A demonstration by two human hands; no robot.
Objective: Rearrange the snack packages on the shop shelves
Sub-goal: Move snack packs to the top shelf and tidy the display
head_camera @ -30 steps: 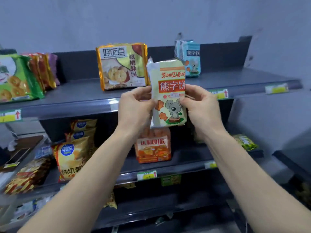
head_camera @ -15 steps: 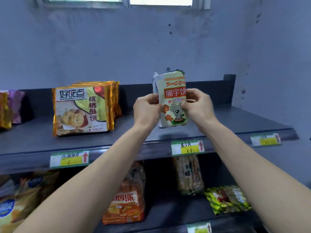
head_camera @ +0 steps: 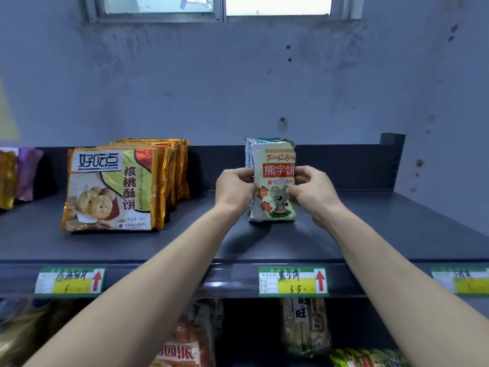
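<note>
Pinching bear-biscuit pack (head_camera: 274,186) upright w/ both hands (head_camera: 234,189) (head_camera: 312,193); bare shelf (head_camera: 397,223) to its right.

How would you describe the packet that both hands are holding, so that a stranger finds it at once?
Look at the top dark shelf under the window. Right of the row of gold-edged biscuit packs, the left hand and right hand hold an upright pale packet, above the middle price tag. It alone shows a grey cartoon mouse.

Bear-biscuit pkt (head_camera: 275,181) upright on top shelf (head_camera: 397,223), right of walnut-cookie pkts (head_camera: 111,189)
</note>
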